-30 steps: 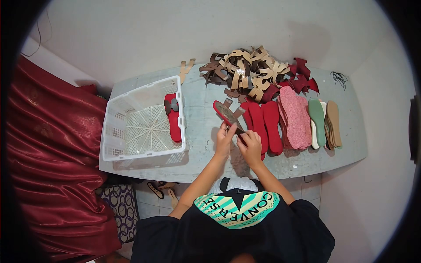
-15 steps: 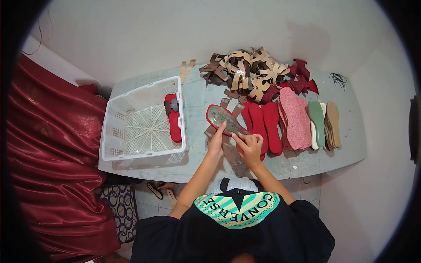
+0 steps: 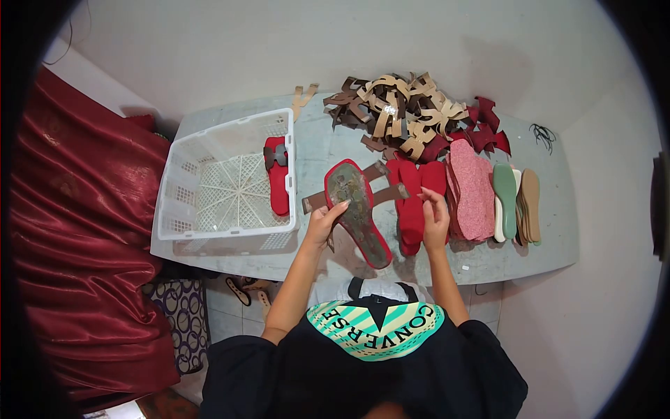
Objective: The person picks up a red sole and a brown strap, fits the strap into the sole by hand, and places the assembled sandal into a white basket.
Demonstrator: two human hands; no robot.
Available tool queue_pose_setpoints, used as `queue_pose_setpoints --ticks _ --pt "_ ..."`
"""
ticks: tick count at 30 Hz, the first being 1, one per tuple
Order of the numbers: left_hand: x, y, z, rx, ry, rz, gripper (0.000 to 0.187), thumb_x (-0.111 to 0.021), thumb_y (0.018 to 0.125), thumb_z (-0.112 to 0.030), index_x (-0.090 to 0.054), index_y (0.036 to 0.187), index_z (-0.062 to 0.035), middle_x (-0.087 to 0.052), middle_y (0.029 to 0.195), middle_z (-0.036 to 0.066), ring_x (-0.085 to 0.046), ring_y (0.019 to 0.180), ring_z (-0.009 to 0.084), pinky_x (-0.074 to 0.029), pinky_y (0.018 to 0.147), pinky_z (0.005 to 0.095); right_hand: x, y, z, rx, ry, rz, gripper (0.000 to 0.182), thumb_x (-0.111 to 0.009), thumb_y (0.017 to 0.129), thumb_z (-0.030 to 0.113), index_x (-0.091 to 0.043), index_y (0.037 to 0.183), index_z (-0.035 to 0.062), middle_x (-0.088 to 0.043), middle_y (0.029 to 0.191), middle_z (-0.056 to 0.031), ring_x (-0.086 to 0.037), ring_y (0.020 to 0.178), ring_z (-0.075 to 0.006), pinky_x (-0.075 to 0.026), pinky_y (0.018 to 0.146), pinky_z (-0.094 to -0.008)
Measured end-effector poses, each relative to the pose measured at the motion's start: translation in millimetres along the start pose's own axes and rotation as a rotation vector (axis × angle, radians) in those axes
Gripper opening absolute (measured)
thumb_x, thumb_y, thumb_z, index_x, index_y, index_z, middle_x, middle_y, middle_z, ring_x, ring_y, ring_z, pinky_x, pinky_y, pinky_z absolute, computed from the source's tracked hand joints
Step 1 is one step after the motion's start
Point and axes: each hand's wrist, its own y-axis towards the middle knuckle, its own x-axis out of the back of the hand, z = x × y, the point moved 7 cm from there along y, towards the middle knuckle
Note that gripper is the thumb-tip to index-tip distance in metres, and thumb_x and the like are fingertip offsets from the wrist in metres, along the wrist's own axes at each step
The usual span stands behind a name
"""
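My left hand (image 3: pixel 325 223) grips a red-edged insole (image 3: pixel 359 209) turned underside up, its thumb pressed on the grey-green, smeared face. A brown strap (image 3: pixel 391 194) passes under the insole, its ends sticking out on both sides. To the right, my right hand (image 3: pixel 436 220) is raised apart from the insole, fingers loosely bent and apart, with nothing visible in it. Just beside that hand lie several red insoles (image 3: pixel 410 216). A finished-looking red insole with a dark strap (image 3: pixel 278 178) rests inside the white plastic basket (image 3: pixel 227 241).
A heap of brown and beige straps (image 3: pixel 387 112) lies at the back of the table (image 3: pixel 314 150), with dark red straps (image 3: pixel 481 126) beside it. Pink insoles (image 3: pixel 471 192), green insoles (image 3: pixel 504 199) and tan insoles (image 3: pixel 530 202) stand in rows at right. Black cord (image 3: pixel 542 136) lies farther back.
The insole has swung from slanting to nearly upright and come nearer my body, baring its underside and the strap ends. My right hand has let go and moved right.
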Motion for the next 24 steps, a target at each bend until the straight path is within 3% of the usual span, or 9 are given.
queue_pose_setpoints --ticks 3,8,10,15,17,19,24 --pt "-4 -2 0 0.020 0.045 0.057 0.024 -0.058 0.077 -0.014 -0.058 0.091 0.0050 -0.061 0.085 0.008 -0.056 0.076 0.0107 -0.043 0.071 0.0225 -11 13 7 -0.163 0.198 0.171 0.024 -0.047 0.083 0.011 -0.052 0.104 -0.0004 -0.053 0.098 -0.0072 -0.051 0.092 -0.0145 -0.038 0.081 -0.0257" --pt "-10 0 9 0.097 0.103 0.144 0.027 -0.059 0.077 -0.018 -0.058 0.092 0.0046 -0.061 0.085 0.007 -0.056 0.076 0.0097 -0.043 0.071 0.0226 -26 20 6 -0.280 0.254 0.270 0.027 -0.049 0.084 0.017 -0.051 0.106 0.0001 -0.055 0.095 -0.0055 -0.052 0.091 -0.0120 -0.038 0.080 -0.0242" --pt "-14 0 9 0.114 0.114 0.158 0.027 -0.059 0.077 -0.018 -0.057 0.092 0.0046 -0.061 0.085 0.007 -0.056 0.075 0.0095 -0.043 0.071 0.0226 -35 17 -7 -0.432 0.297 0.358 0.029 -0.050 0.083 0.017 -0.051 0.107 0.0006 -0.056 0.093 -0.0040 -0.051 0.088 -0.0098 -0.038 0.076 -0.0229" --pt "-29 -7 -4 0.148 0.167 0.189 0.027 -0.059 0.078 -0.019 -0.057 0.091 0.0044 -0.061 0.085 0.007 -0.055 0.075 0.0088 -0.043 0.070 0.0220 -45 25 0 -0.448 0.310 0.420 0.032 -0.052 0.082 0.019 -0.050 0.108 0.0006 -0.056 0.092 -0.0021 -0.050 0.084 -0.0066 -0.037 0.073 -0.0203" --pt "-36 -9 -10 0.091 0.171 0.171 0.022 -0.060 0.077 -0.020 -0.059 0.080 0.0018 -0.060 0.073 0.003 -0.052 0.061 0.0048 -0.039 0.055 0.0180 -46 31 5 -0.412 0.330 0.458 0.033 -0.053 0.082 0.020 -0.050 0.109 0.0005 -0.055 0.092 -0.0017 -0.049 0.084 -0.0063 -0.037 0.073 -0.0197" --pt "-38 -8 -7 0.085 0.177 0.159 0.022 -0.060 0.077 -0.020 -0.059 0.079 0.0014 -0.059 0.072 0.003 -0.052 0.060 0.0045 -0.039 0.055 0.0180 -49 31 7 -0.447 0.306 0.568 0.033 -0.054 0.081 0.020 -0.051 0.107 0.0001 -0.055 0.093 -0.0015 -0.050 0.087 -0.0071 -0.037 0.077 -0.0207" --pt "-40 -8 -6 0.097 0.218 0.180 0.022 -0.060 0.077 -0.021 -0.060 0.079 0.0015 -0.060 0.072 0.003 -0.052 0.060 0.0040 -0.039 0.055 0.0176 -53 31 16 -0.510 0.268 0.605 0.032 -0.056 0.080 0.021 -0.053 0.104 0.0002 -0.056 0.091 -0.0025 -0.051 0.085 -0.0078 -0.039 0.077 -0.0227"
